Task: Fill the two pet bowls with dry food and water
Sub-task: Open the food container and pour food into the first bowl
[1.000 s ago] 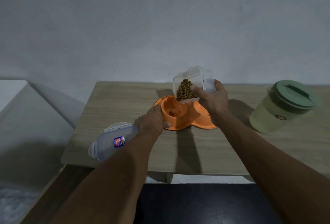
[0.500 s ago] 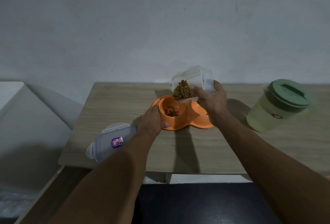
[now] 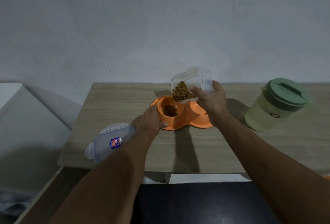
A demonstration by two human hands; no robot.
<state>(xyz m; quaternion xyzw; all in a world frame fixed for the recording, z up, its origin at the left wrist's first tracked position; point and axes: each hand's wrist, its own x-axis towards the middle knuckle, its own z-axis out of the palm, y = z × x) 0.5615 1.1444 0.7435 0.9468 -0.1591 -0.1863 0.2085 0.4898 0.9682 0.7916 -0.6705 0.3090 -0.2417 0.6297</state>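
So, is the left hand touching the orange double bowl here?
Touching. The head view shows the left hand gripping the orange double bowl at its left rim, thumb lying on the front edge.

On the bench (image 3: 223,148), the double bowl (image 3: 180,119) sits centre, lid (image 3: 110,141) left, jug (image 3: 275,106) right; food container (image 3: 189,84) above it.

Only the person's arms and hands are in view. The left hand (image 3: 150,120) and the right hand (image 3: 210,98) are bare. The left forearm (image 3: 114,170) and the right forearm (image 3: 259,152) are bare too, from the wrist down to the lower edge of the view. Both forearms look slim and smooth, narrower at the wrist. A short thumbnail (image 3: 165,125) shows on each hand. In the dim light finer marks cannot be told.
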